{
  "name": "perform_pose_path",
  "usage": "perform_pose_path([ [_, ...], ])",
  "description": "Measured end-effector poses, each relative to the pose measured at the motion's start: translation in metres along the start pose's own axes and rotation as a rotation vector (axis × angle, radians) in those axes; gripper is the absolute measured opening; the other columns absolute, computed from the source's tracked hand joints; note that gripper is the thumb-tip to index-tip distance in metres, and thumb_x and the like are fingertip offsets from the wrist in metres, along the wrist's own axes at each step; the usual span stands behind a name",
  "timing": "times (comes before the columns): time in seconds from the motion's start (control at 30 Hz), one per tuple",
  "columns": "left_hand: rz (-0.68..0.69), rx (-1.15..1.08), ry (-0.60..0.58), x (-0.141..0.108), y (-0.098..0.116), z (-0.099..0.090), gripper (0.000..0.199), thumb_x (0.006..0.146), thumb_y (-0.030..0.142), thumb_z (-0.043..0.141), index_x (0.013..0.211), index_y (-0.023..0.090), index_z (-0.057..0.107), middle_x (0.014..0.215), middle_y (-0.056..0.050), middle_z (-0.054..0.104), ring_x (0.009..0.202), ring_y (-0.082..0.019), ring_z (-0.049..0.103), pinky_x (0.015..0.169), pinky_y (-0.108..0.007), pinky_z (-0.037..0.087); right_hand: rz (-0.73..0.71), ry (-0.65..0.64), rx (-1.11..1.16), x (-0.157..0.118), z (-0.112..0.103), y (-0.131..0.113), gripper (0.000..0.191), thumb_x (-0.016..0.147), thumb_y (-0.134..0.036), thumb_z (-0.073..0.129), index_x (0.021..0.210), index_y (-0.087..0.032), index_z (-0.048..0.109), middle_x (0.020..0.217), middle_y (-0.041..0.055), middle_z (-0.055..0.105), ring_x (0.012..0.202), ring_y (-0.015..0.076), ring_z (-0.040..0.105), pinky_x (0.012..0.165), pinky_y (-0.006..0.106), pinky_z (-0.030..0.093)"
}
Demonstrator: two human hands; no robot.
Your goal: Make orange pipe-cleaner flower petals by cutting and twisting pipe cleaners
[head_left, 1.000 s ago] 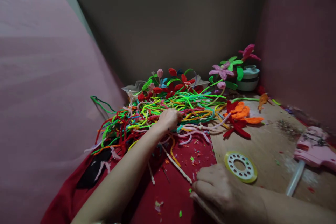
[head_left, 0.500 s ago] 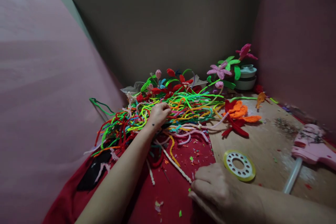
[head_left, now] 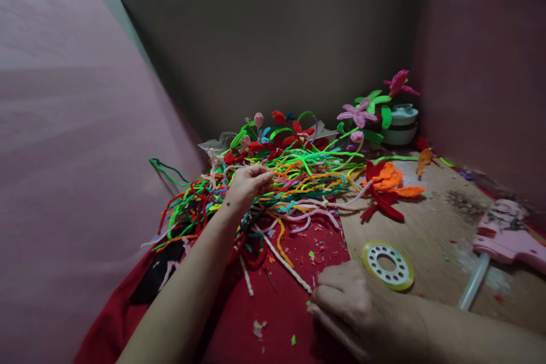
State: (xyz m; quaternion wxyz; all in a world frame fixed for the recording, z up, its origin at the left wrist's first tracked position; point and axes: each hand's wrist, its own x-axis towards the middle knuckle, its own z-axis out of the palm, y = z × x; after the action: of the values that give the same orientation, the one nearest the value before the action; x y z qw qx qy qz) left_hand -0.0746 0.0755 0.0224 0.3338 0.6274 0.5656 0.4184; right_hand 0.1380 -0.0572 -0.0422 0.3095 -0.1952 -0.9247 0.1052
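A tangled heap of bright pipe cleaners [head_left: 307,182] in green, orange, red and pink lies in the middle. My left hand [head_left: 249,185] is over its front part, thumb and fingers pinched together; whatever is between them is hidden. On the red cloth [head_left: 239,330], my right hand [head_left: 347,304] is closed with its fingers curled, and what it holds, if anything, does not show. The tip of a white pipe cleaner [head_left: 285,264] reaches its fingers, but I cannot tell whether it is gripped.
Right of my right hand are a tape roll [head_left: 388,265] and a pink glue gun [head_left: 505,233] on a brown board [head_left: 439,250]. Orange and red pipe-cleaner petals [head_left: 386,179] lie farther back. Pipe-cleaner flowers [head_left: 358,114] stand beside a white lidded container [head_left: 401,125]. Scraps dot the cloth.
My left hand has shifted a little to the left over the heap, fingers still pinched. My right hand has stayed almost in place.
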Motion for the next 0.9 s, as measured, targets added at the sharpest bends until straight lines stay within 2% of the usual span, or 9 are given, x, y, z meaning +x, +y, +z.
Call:
perform_pose_path([
  [0.3, -0.07, -0.309, -0.064, -0.022, 0.004, -0.01, 0.019, 0.065, 0.031, 0.064, 0.068, 0.013, 0.056, 0.058, 0.001, 0.059, 0.048, -0.007, 0.05, 0.05, -0.02, 0.039, 0.029, -0.025, 0.021, -0.005, 0.002, 0.002, 0.025, 0.086, -0.017, 0.041, 0.065, -0.015, 0.053, 0.059, 0.0019, 0.055, 0.052, 0.0109, 0.04, 0.05, 0.027, 0.025],
  [0.5, -0.143, -0.348, -0.08, -0.042, 0.007, -0.004, 0.014, 0.066, 0.025, 0.063, 0.065, 0.013, 0.056, 0.053, 0.002, 0.056, 0.042, -0.006, 0.046, 0.045, -0.019, 0.036, 0.026, -0.02, 0.035, -0.003, 0.001, 0.001, 0.025, 0.087, -0.015, 0.04, 0.065, -0.015, 0.052, 0.058, 0.0021, 0.053, 0.052, 0.0111, 0.04, 0.05, 0.027, 0.025],
  [0.6, -0.126, -0.307, -0.125, -0.055, 0.01, -0.01, 0.014, 0.069, 0.025, 0.061, 0.064, 0.013, 0.057, 0.055, 0.002, 0.056, 0.044, -0.006, 0.045, 0.047, -0.018, 0.036, 0.023, -0.029, 0.055, -0.004, 0.001, 0.002, 0.025, 0.087, -0.015, 0.04, 0.065, -0.015, 0.052, 0.058, 0.0023, 0.052, 0.052, 0.0113, 0.041, 0.05, 0.027, 0.025],
  [0.67, -0.101, -0.215, -0.188, -0.069, 0.015, -0.022, 0.017, 0.073, 0.028, 0.06, 0.065, 0.013, 0.059, 0.056, 0.002, 0.056, 0.047, -0.005, 0.045, 0.049, -0.018, 0.036, 0.021, -0.028, 0.071, -0.005, 0.001, 0.003, 0.025, 0.087, -0.014, 0.041, 0.065, -0.014, 0.053, 0.058, 0.0024, 0.052, 0.052, 0.0112, 0.041, 0.05, 0.027, 0.025],
  [0.77, -0.091, 0.065, -0.296, -0.1, 0.023, -0.056, 0.017, 0.076, 0.028, 0.058, 0.068, 0.014, 0.064, 0.058, 0.001, 0.056, 0.053, -0.007, 0.048, 0.052, -0.017, 0.037, 0.022, -0.008, 0.084, -0.007, 0.001, 0.003, 0.025, 0.086, -0.011, 0.04, 0.065, -0.014, 0.053, 0.057, 0.0023, 0.051, 0.051, 0.0112, 0.041, 0.05, 0.027, 0.025],
  [0.83, -0.068, 0.264, -0.422, -0.128, 0.023, -0.086, 0.016, 0.077, 0.026, 0.058, 0.068, 0.015, 0.066, 0.064, -0.001, 0.061, 0.061, -0.01, 0.053, 0.058, -0.018, 0.041, 0.022, -0.005, 0.089, -0.008, 0.001, 0.002, 0.025, 0.086, -0.011, 0.041, 0.066, -0.014, 0.054, 0.057, 0.0022, 0.051, 0.051, 0.0113, 0.042, 0.05, 0.027, 0.025],
  [0.9, -0.072, 0.383, -0.599, -0.156, 0.015, -0.117, 0.015, 0.076, 0.023, 0.057, 0.073, 0.018, 0.07, 0.073, -0.004, 0.067, 0.073, -0.015, 0.059, 0.072, -0.022, 0.045, 0.021, -0.012, 0.091, -0.008, 0.001, 0.002, 0.024, 0.086, -0.011, 0.041, 0.067, -0.014, 0.055, 0.057, 0.0021, 0.051, 0.051, 0.0113, 0.043, 0.05, 0.027, 0.025],
])
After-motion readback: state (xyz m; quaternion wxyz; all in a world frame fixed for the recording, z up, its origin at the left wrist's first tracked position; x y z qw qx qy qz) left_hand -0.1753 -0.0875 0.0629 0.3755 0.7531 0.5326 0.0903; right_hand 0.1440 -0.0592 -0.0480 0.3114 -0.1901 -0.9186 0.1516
